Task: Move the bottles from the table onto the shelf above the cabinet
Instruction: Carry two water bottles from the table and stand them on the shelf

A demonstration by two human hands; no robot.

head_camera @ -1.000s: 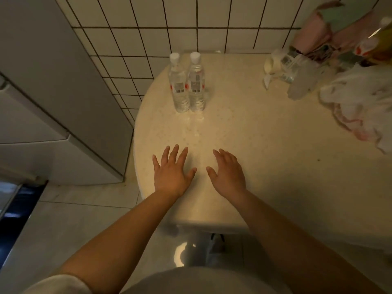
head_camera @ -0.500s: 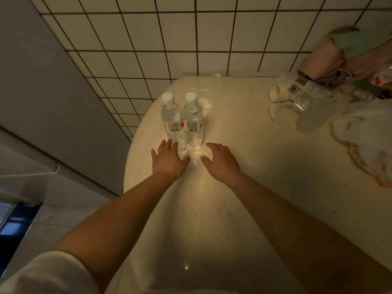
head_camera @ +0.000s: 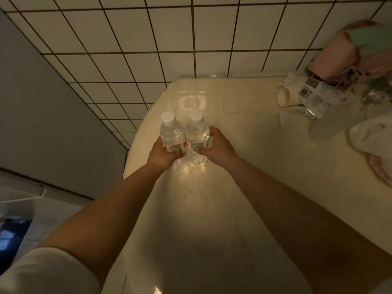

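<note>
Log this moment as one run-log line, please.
phase: grasp | left hand: closed on left bottle | right hand: closed on right bottle | bottles: upright, side by side, at table | shelf: not in view

Both forearms are bare from above the elbow down to the wrists. A short white sleeve of soft, plain fabric covers the left upper arm at the lower left edge. The left hand and right hand wear no gloves.
</note>
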